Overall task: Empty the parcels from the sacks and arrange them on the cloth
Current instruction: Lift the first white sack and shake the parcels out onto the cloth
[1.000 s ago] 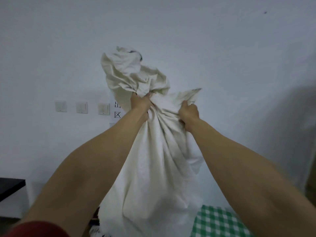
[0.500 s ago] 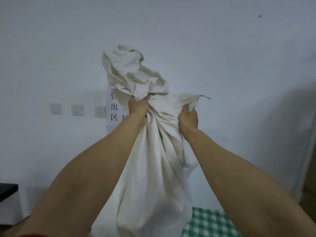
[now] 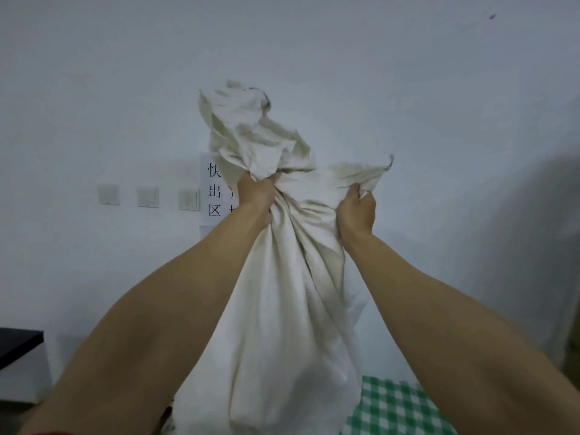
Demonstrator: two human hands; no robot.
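Pale, bare wall point(image 3: 439, 89) filled the background behind both raised hands, with a small dark mark point(image 3: 491, 16) high above and to the right of them. Three white switches point(image 3: 147, 197) sat in a row on the wall to the left of the left hand, and a paper notice point(image 3: 215, 189) printed with black characters hung just beside that hand, partly hidden by it and by the fabric.

The left hand point(image 3: 255, 196) was closed into a tight fist round a gathered bunch of the cream sack point(image 3: 292, 309), fingers fully curled into the cloth. Above this fist a crumpled mass of the sack's fabric stood up in loose folds. The right hand point(image 3: 357, 211), near the left but apart from it, gripped another fold of the same sack, its fingers and thumb curled and pinching the edge; a flap of the edge stuck out above and to the right of it, ending in a dark thread point(image 3: 390, 161).

Between the two fists the fabric was pulled taut in creases. The long body of the sack hung down between the forearms, reaching the bottom of the view. Below the right forearm lay the green-and-white checked cloth point(image 3: 395, 406), its near edge hidden behind the hanging sack. Far below and to the left of the left arm stood a dark tabletop point(image 3: 15, 343).
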